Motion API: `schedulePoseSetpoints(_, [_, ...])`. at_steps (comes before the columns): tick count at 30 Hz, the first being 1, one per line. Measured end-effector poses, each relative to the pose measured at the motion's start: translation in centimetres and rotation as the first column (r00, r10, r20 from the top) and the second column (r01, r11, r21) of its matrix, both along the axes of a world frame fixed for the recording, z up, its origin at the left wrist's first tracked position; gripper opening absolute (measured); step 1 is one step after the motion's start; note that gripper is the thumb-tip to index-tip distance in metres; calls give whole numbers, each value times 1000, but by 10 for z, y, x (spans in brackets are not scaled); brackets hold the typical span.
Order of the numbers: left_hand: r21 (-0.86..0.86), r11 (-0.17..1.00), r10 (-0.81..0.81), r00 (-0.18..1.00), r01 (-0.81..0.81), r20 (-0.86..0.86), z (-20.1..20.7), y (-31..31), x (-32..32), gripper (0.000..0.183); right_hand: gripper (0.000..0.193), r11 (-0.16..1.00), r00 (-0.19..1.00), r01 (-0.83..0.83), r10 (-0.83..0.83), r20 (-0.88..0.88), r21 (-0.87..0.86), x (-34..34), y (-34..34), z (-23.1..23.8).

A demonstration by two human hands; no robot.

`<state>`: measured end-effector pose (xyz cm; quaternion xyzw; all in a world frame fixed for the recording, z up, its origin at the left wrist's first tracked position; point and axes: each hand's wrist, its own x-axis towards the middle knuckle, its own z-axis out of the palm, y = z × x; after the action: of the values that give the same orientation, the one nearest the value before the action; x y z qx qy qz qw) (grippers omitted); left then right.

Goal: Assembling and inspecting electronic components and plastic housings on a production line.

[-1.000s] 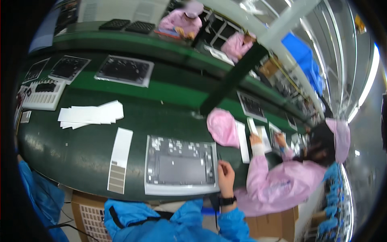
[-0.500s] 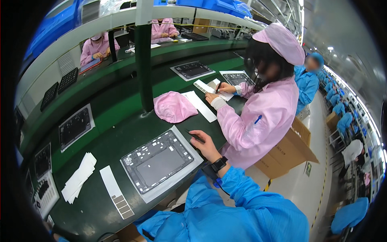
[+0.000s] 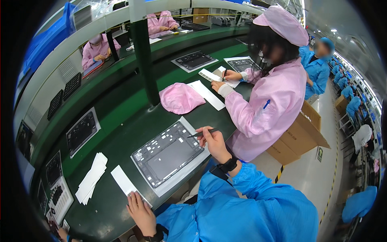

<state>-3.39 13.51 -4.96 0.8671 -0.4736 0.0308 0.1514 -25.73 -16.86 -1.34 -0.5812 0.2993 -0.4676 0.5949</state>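
My right hand (image 3: 214,146) pinches a pair of black tweezers (image 3: 195,135), whose tip hangs over the right edge of a dark tablet housing (image 3: 171,155). Small white and silver pieces dot the housing, mostly along its upper part. It lies on a white sheet (image 3: 166,188) on the green bench. My left hand (image 3: 142,214) rests flat with fingers stretched on the lower end of a white label strip (image 3: 122,180), covering the grey labels there. To the left lies a fanned stack of white strips (image 3: 92,177).
A pink cap (image 3: 181,99) lies behind the housing near a dark post (image 3: 146,64). At my right a person in pink (image 3: 270,109) works with a dark tool on a strip. More housings (image 3: 82,131) lie along the bench. An open carton (image 3: 300,133) stands on the floor.
My left hand has come into view and onto the label strip. My right hand now holds the tweezers pointing left over the housing's edge. The whole view has shifted slightly.
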Motion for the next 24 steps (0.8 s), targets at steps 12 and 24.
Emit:
schedulePoseSetpoints(12, [-60, 997, -38, 999, 40, 36, -1, -16, 11, 51, 15, 963, 968, -242, 247, -33, 120, 55, 48, -15])
schedulePoseSetpoints(24, [-175, 980, -100, 995, 95, -20, -12, -13, 28, 52, 21, 989, 978, -134, 143, -151, 69, 48, 42, -84])
